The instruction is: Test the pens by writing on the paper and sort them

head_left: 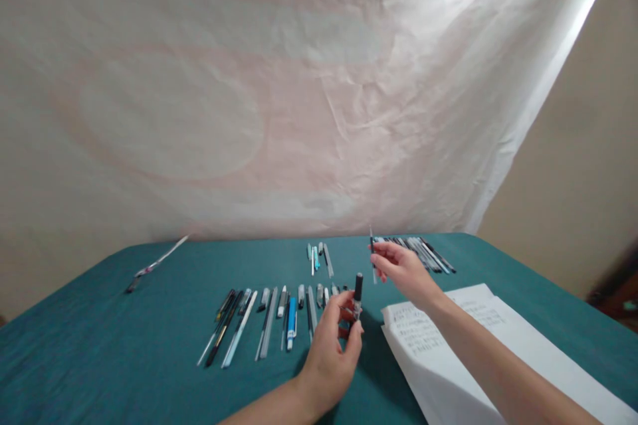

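Observation:
My left hand (331,358) is closed around a short pen piece (358,289), held upright, with a black upper part and a clear lower part; whether it is a cap or a barrel I cannot tell. Higher and to the right, my right hand (401,269) pinches a slender pen part (372,242) between thumb and fingers. It stands nearly vertical, with a thin pale tip up, a dark middle and a clear lower end. The two pieces are apart. Behind and left of my left hand lies a row of pen parts, among them a blue barrel (292,323).
Several pens (426,254) lie side by side behind my right hand. A smaller group of pen parts (316,257) is at the back middle. Handwritten paper sheets (448,345) lie under my right forearm. A white strip (162,260) lies far left on the green cloth (124,358).

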The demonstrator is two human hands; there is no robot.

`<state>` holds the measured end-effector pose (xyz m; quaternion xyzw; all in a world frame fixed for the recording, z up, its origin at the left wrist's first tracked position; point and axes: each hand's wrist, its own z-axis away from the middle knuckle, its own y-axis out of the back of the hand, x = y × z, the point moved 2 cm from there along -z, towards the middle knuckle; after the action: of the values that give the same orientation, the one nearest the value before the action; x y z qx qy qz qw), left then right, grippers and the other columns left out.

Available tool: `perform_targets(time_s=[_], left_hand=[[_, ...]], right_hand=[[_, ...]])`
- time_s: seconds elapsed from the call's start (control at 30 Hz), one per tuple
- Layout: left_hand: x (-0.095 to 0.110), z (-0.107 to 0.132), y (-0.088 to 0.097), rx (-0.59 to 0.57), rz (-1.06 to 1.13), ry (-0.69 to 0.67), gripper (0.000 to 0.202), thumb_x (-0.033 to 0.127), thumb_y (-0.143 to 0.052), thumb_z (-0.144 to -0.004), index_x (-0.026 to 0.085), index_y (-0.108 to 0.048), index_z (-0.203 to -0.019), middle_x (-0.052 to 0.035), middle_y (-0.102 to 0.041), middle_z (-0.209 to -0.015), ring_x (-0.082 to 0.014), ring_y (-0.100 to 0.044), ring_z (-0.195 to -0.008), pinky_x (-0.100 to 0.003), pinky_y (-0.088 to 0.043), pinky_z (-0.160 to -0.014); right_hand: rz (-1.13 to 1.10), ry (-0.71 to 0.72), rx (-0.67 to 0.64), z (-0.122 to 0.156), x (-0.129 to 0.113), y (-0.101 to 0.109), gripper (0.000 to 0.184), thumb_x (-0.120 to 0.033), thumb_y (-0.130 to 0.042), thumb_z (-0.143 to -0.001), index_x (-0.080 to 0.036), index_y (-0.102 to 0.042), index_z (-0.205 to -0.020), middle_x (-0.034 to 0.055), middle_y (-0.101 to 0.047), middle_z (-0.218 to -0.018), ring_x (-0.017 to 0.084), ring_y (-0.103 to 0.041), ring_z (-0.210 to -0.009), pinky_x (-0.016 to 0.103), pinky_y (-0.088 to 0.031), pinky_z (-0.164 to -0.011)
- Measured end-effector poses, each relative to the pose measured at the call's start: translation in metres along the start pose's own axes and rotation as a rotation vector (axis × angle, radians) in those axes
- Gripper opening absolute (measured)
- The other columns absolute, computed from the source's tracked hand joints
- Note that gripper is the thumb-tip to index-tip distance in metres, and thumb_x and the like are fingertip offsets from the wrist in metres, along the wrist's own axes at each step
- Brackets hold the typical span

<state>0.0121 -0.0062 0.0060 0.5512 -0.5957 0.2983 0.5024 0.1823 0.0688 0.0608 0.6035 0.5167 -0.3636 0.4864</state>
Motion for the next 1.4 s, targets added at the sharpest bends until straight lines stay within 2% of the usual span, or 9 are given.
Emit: perform_targets(time_s=[0.13, 0.27, 0.5, 0.9, 0.97, 1.07, 1.17, 1.27, 1.4], left_hand=[[0.004, 0.0, -0.001, -0.017, -0.012, -0.04, 0.034, 0.022, -0.045, -0.086, 0.022, -0.042, -0.12, -0.0091, -0.052, -0.109, -0.0183, -0.054, -0.093, -0.031, -0.049, -0.076], [0.004, -0.001, -0.001, -0.035, -0.013, -0.074, 0.032, 0.025, -0.044, -0.087, 0.024, -0.043, -0.12, -0.0081, -0.051, -0.11, -0.0177, -0.053, -0.094, -0.03, -0.048, -0.078], [0.005, -0.001, -0.001, -0.041, -0.025, -0.086, 0.032, 0.026, -0.044, -0.087, 0.023, -0.045, -0.119, -0.0084, -0.05, -0.11, -0.0182, -0.052, -0.093, -0.031, -0.048, -0.078], [0.005, -0.002, -0.001, -0.071, -0.003, -0.098, 0.032, 0.024, -0.043, -0.087, 0.023, -0.045, -0.119, -0.0078, -0.049, -0.108, -0.0179, -0.051, -0.093, -0.03, -0.048, -0.076], [0.006, -0.002, -0.001, -0.073, -0.005, -0.099, 0.032, 0.025, -0.044, -0.087, 0.024, -0.045, -0.119, -0.0078, -0.049, -0.108, -0.0179, -0.051, -0.093, -0.03, -0.049, -0.076], [0.006, -0.001, 0.0, -0.076, -0.007, -0.097, 0.032, 0.025, -0.044, -0.087, 0.024, -0.045, -0.12, -0.0076, -0.049, -0.108, -0.0178, -0.051, -0.093, -0.03, -0.048, -0.077], [0.005, -0.001, 0.0, -0.043, 0.015, -0.083, 0.033, 0.026, -0.043, -0.088, 0.023, -0.043, -0.12, -0.0085, -0.048, -0.11, -0.0181, -0.052, -0.094, -0.03, -0.049, -0.077], [0.002, -0.001, 0.001, 0.023, 0.066, -0.045, 0.035, 0.027, -0.041, -0.089, 0.022, -0.037, -0.124, -0.0099, -0.048, -0.111, -0.0178, -0.054, -0.091, -0.03, -0.05, -0.074], [-0.002, -0.005, 0.004, 0.129, 0.104, -0.016, 0.039, 0.028, -0.038, -0.09, 0.022, -0.029, -0.127, -0.0086, -0.049, -0.108, -0.0157, -0.055, -0.086, -0.031, -0.05, -0.076]], right_hand=[[-0.294, 0.065, 0.048, 0.012, -0.044, 0.007, 0.031, -0.038, -0.063, -0.072, -0.015, -0.057, -0.091, 0.0014, -0.057, -0.071, 0.009, -0.051, -0.055, 0.022, -0.042, -0.051], [-0.331, 0.103, 0.003, 0.021, -0.058, 0.003, 0.026, -0.036, -0.063, -0.073, -0.016, -0.057, -0.088, 0.001, -0.056, -0.071, 0.01, -0.052, -0.059, 0.022, -0.044, -0.053], [-0.238, 0.102, -0.043, 0.019, -0.051, -0.002, 0.028, -0.04, -0.061, -0.075, -0.016, -0.056, -0.087, 0.0006, -0.056, -0.067, 0.01, -0.052, -0.058, 0.024, -0.046, -0.054], [-0.092, 0.123, -0.077, 0.018, -0.054, 0.005, 0.024, -0.039, -0.059, -0.075, -0.016, -0.054, -0.081, -0.0016, -0.056, -0.058, 0.01, -0.052, -0.051, 0.024, -0.044, -0.053], [-0.078, 0.104, -0.11, 0.018, -0.052, 0.004, 0.024, -0.039, -0.059, -0.075, -0.016, -0.053, -0.079, -0.0018, -0.056, -0.059, 0.01, -0.052, -0.051, 0.024, -0.044, -0.052], [-0.081, 0.037, -0.228, 0.02, -0.049, -0.002, 0.025, -0.04, -0.062, -0.073, -0.017, -0.053, -0.077, -0.0028, -0.055, -0.059, 0.009, -0.051, -0.05, 0.023, -0.043, -0.05], [-0.063, -0.001, -0.296, 0.022, -0.049, -0.005, 0.026, -0.041, -0.061, -0.074, -0.016, -0.055, -0.079, -0.0022, -0.056, -0.06, 0.009, -0.052, -0.052, 0.022, -0.042, -0.049], [-0.02, 0.013, -0.24, 0.018, -0.043, -0.002, 0.028, -0.043, -0.053, -0.08, -0.015, -0.058, -0.082, -0.0008, -0.056, -0.06, 0.009, -0.051, -0.053, 0.021, -0.041, -0.051], [0.138, 0.019, -0.204, 0.007, -0.008, -0.008, 0.027, -0.041, -0.048, -0.082, -0.015, -0.058, -0.082, -0.0002, -0.056, -0.06, 0.011, -0.052, -0.051, 0.022, -0.041, -0.05]])
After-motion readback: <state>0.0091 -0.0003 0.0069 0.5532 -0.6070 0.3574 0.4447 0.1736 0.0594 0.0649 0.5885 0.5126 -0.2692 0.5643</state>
